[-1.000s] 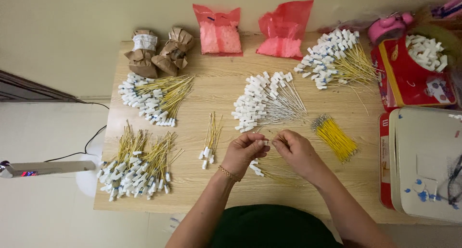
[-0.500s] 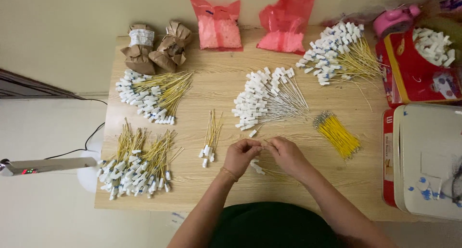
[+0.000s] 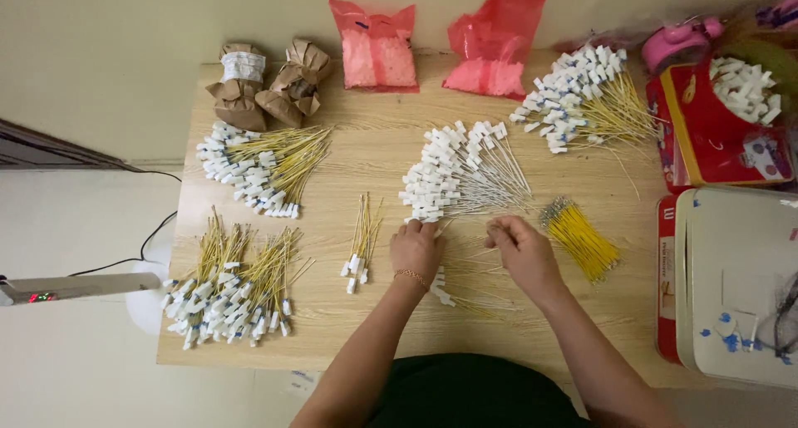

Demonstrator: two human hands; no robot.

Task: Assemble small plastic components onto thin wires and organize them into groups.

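Left hand [image 3: 416,249] and right hand [image 3: 522,252] are curled at the 6 o'clock edge of the white-tagged wire pile [image 3: 461,177]; fingertips are hidden, so each grip cannot be told.

Yellow wires [image 3: 582,241], white connectors [image 3: 432,183], red bags [image 3: 495,46]

Fingertips of left hand [image 3: 416,249] and right hand [image 3: 522,253] curled under, their grip unclear, white box [image 3: 740,287] cut off at right edge

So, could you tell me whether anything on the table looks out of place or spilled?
Nothing stands out. The wires lie in separate piles, the two pink bags stand at the back, and both hands work in front of the middle pile.
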